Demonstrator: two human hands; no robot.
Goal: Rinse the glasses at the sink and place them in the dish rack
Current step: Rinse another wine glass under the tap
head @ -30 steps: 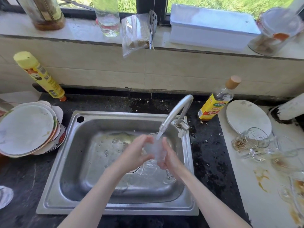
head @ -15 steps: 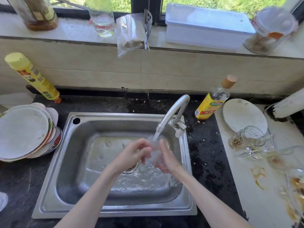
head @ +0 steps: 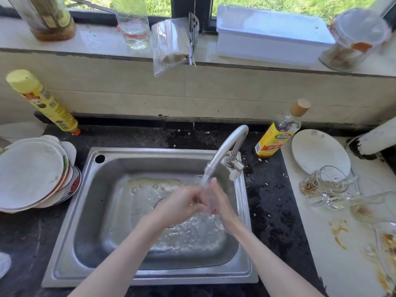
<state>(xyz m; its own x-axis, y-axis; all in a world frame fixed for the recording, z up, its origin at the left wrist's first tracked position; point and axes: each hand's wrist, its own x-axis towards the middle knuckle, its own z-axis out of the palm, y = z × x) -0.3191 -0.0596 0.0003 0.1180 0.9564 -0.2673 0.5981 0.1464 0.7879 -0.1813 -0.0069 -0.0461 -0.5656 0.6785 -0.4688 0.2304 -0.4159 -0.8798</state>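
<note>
Under the tap (head: 225,146), over the sink (head: 111,168), both hands grip one clear glass (head: 206,197) in the running water: left hand (head: 182,205) at its nine o'clock, right hand (head: 220,202) at three. Dirty glasses (head: 325,183) lie on the table (head: 321,243) at three o'clock.

Brushed steel sink (head: 70,221), shiny metal tap (head: 227,146), speckled stone counter (head: 272,200).

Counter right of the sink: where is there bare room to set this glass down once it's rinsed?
Bare patch: the pale countertop strip between the dark stone counter and the brown spill stain. Crowded: farther right, clear glass mugs lie beside the round white plate. Both hands hold the glass under the tap.
</note>
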